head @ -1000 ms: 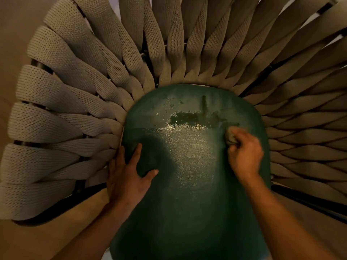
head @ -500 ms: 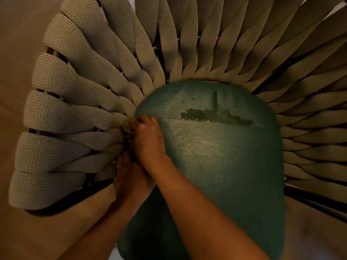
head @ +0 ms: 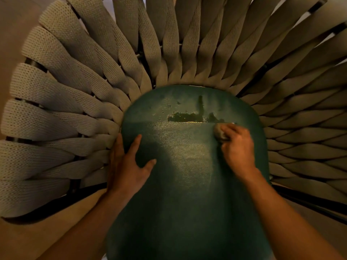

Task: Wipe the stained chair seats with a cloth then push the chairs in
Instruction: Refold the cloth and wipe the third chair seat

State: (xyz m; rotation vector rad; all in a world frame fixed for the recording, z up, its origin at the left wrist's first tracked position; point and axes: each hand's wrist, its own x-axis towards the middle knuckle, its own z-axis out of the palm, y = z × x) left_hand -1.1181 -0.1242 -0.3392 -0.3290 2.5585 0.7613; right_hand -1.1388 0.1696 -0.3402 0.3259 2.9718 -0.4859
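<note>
A dark green chair seat fills the middle of the head view. A dark wet stain lies across its far part, with small droplets to its left. My right hand grips a small wadded beige cloth and presses it on the seat at the stain's right end. My left hand rests flat on the seat's left edge, fingers spread and straight.
Woven beige straps fan out round the seat as the chair's back and sides, on a dark frame. Tan floor shows at the lower left and lower right.
Half a second ago my right hand with the cloth was at the seat's left edge over my left hand; it has swept back to the right end of the stain. The left hand stays put.
</note>
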